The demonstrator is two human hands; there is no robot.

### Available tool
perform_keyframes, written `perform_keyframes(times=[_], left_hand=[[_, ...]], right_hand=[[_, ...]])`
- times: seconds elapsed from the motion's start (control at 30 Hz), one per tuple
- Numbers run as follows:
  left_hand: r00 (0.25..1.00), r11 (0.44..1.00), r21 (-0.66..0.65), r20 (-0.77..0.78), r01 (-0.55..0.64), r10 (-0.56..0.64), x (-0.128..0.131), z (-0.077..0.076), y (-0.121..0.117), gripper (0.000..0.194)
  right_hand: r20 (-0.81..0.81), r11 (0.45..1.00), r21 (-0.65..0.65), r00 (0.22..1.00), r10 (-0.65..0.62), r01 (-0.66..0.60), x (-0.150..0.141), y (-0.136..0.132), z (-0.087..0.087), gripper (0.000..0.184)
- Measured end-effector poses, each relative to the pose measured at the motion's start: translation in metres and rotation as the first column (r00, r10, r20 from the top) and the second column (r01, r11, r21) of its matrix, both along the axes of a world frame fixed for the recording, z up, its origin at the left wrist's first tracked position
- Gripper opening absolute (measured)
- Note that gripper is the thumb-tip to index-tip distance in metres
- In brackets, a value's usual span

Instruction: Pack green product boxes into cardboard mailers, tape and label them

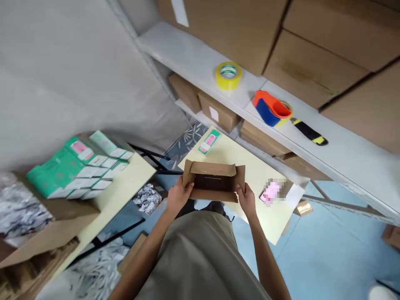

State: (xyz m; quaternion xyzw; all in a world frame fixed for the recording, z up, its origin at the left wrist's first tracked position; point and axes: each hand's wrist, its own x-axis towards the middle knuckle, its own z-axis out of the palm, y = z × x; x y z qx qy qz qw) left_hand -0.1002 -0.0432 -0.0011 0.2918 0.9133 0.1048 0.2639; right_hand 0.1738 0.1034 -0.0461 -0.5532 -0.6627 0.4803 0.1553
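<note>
Between my hands is a small brown cardboard box (213, 193), its flaps folded up and its dark inside showing. My left hand (178, 195) grips the box's left end, with the thumb over the side flap. At the right end, my right hand (247, 200) is closed on the other side flap. The box is held over the near edge of a pale yellow table (246, 160). Beyond it on the table lies a green packet with a pink front (208, 142). A pink, pixelated item (271, 192) lies to the right of my right hand.
A white shelf (200, 54) crosses above, bearing yellow tape (228, 76), an orange and blue tape dispenser (271, 109), a black and yellow utility knife (309, 132) and large cartons (237, 29). Stacked green and white boxes (67, 166) stand on a left table, near an open carton (62, 225).
</note>
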Motion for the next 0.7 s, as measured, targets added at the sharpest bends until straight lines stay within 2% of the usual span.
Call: perform_keyframes(times=[0.13,0.23,0.3,0.4,0.53,0.63,0.7], left_hand=[[0.991,0.99,0.032,-0.01,-0.137,0.137,-0.021,0.001,-0.043,0.049],[0.972,0.969,0.075,0.001,-0.236,0.237,-0.051,0.0,-0.088,0.049],[0.951,0.942,0.137,0.005,-0.307,0.309,-0.076,-0.003,-0.127,0.049],[0.896,0.872,0.223,0.016,-0.435,0.443,-0.116,-0.011,-0.196,0.047],[0.791,0.764,0.228,0.05,-0.603,0.61,-0.164,-0.029,-0.288,0.046],[0.742,0.716,0.22,0.055,-0.662,0.668,-0.193,-0.04,-0.339,0.044],[0.729,0.707,0.207,0.045,-0.676,0.684,-0.208,-0.046,-0.361,0.044]], right_hand=[[-0.014,0.995,0.022,0.995,0.095,-0.094,-0.041,-0.013,-0.006,0.045],[0.01,0.978,0.07,0.98,0.197,-0.197,-0.091,-0.032,-0.01,0.047],[0.027,0.954,0.096,0.959,0.282,-0.283,-0.135,-0.049,-0.011,0.048],[0.026,0.901,0.104,0.907,0.421,-0.421,-0.207,-0.083,-0.013,0.048],[-0.075,0.832,0.03,0.829,0.555,-0.554,-0.306,-0.137,-0.025,0.049],[-0.118,0.783,-0.046,0.781,0.613,-0.621,-0.37,-0.177,-0.038,0.047],[-0.115,0.756,-0.044,0.755,0.646,-0.653,-0.406,-0.2,-0.047,0.048]])
